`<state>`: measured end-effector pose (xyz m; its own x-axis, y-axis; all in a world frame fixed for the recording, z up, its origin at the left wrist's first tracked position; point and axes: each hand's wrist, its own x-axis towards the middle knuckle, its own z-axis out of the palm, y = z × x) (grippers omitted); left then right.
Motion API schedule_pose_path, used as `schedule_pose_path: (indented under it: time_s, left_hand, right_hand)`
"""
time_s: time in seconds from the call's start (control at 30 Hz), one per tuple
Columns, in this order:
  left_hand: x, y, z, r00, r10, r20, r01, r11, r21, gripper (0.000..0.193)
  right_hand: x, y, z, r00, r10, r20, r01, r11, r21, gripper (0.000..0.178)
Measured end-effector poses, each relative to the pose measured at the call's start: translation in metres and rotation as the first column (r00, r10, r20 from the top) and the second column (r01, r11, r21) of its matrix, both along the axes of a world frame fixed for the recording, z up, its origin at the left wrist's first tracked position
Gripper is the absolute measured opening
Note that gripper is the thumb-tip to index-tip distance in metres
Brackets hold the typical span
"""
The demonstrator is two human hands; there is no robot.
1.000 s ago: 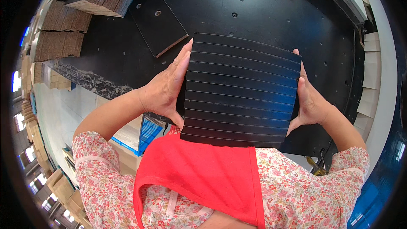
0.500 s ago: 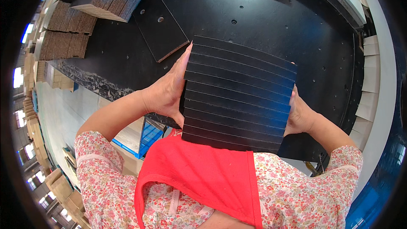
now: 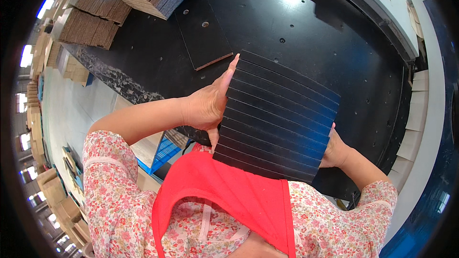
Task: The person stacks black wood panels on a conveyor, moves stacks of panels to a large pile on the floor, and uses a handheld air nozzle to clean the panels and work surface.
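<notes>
Between my two hands is a stack of thin black boards (image 3: 279,117), lined up edge to edge and close to my red apron (image 3: 229,186). My left hand (image 3: 210,105) presses flat along the left ends, fingers pointing away from me and thumb toward my body. On the right ends my right hand (image 3: 335,149) grips lower down, its fingers partly hidden behind the boards. Beyond my left fingertips, a single dark board with two round holes (image 3: 203,33) lies on the black work table (image 3: 306,43). The stack's underside is out of sight.
Stacks of brown-edged boards (image 3: 88,28) stand at the table's far left. A white machine frame (image 3: 382,14) borders the far right, with pale strips (image 3: 413,110) along that side. A blue crate (image 3: 165,150) is below the table's worn left edge.
The stack and both hands have shifted a little right and lower in the picture, and the stack is turned slightly clockwise. The table and far boards have shifted too, as the view moved.
</notes>
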<state>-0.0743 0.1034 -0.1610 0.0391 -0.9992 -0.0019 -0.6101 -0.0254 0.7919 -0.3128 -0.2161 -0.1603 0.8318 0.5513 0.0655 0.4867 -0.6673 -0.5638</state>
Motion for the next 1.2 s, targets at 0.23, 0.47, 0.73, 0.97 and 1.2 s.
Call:
schedule_pose_path:
  time_s: [0.23,0.47,0.73,0.97,1.2]
  left_hand:
    - [-0.014,-0.01,0.031,0.999,-0.008,0.036,0.007,0.999,0.031,0.172]
    - [-0.027,-0.01,0.046,0.999,0.009,-0.042,-0.011,0.999,-0.04,0.153]
    - [-0.038,0.001,0.045,0.971,-0.001,-0.241,-0.007,0.999,-0.035,0.133]
    - [-0.047,0.008,0.043,0.888,0.06,-0.456,-0.071,0.997,-0.008,0.119]
    - [-0.071,0.014,0.068,0.676,0.216,-0.705,-0.324,0.946,-0.02,0.108]
  right_hand:
    - [0.0,-0.005,0.01,0.993,-0.018,-0.114,0.015,1.0,-0.024,0.148]
    - [-0.004,-0.008,0.025,0.696,-0.021,-0.718,0.398,0.843,0.362,0.148]
    - [-0.007,-0.016,0.03,0.691,-0.121,-0.712,0.56,0.713,0.422,0.113]
    - [0.006,-0.005,0.059,0.3,-0.024,-0.954,0.851,0.459,0.256,0.084]
    - [0.018,0.023,0.081,0.351,0.059,-0.934,0.851,0.395,0.345,0.085]
